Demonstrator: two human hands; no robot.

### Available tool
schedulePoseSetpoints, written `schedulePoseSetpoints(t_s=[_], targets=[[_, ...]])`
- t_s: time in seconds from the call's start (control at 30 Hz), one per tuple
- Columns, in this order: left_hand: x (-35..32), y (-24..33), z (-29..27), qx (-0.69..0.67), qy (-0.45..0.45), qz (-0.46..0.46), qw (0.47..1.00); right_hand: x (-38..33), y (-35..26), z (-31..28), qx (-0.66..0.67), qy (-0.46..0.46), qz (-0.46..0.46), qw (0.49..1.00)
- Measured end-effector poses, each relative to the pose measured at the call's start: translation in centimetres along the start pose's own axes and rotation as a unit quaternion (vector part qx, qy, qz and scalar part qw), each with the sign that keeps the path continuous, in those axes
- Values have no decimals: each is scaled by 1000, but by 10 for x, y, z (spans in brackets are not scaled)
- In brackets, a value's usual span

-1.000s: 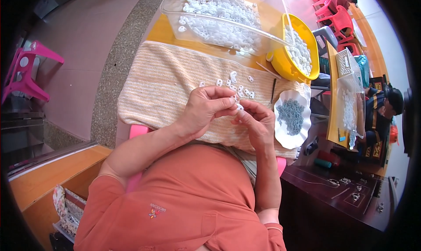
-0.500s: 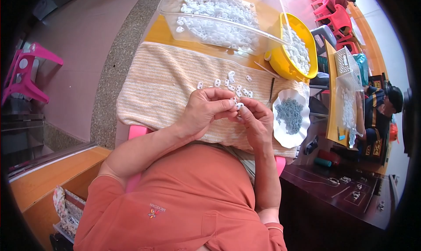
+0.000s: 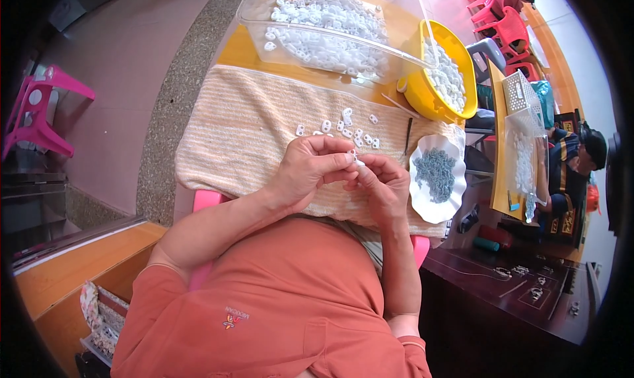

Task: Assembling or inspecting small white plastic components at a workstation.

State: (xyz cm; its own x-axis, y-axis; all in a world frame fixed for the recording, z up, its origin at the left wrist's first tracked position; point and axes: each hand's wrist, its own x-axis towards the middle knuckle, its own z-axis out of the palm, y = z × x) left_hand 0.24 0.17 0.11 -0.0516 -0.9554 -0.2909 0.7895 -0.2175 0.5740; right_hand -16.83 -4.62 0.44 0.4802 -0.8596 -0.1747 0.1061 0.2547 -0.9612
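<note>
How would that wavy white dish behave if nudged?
The white dish probably won't roll, lying open side up; the soft-looking striped towel beneath might bunch. Its loose-looking grey pieces could spill if it tipped.

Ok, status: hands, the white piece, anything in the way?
Left hand, right hand: both pinching small white piece, partly hidden. Loose white pieces beyond, on towel. Nothing visibly blocking.

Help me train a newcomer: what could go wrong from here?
The small white piece pinched between the left hand and the right hand could slip, being so small. Loose white pieces lie just beyond the hands on the striped towel, so they might get brushed aside. The scalloped dish of gray parts sits close beside the right hand; a sideways bump might spill it.
</note>
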Motion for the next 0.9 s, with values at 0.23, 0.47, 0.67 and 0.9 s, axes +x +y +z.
schedulePoseSetpoints(t_s=[0.23,0.47,0.67,0.9], targets=[[1,-1,-1,-8,1,0,1000,-1,-3,5,-16,13,-14,1000],[0,1,0,-7,-5,2,1000,-1,-3,1,-41,-12,4,999],[-1,2,1,-5,-5,-3,1000,-1,-2,-4,-35,-22,22,999],[1,1,-2,7,-4,-14,1000,2,-1,-11,1,-61,20,998]])
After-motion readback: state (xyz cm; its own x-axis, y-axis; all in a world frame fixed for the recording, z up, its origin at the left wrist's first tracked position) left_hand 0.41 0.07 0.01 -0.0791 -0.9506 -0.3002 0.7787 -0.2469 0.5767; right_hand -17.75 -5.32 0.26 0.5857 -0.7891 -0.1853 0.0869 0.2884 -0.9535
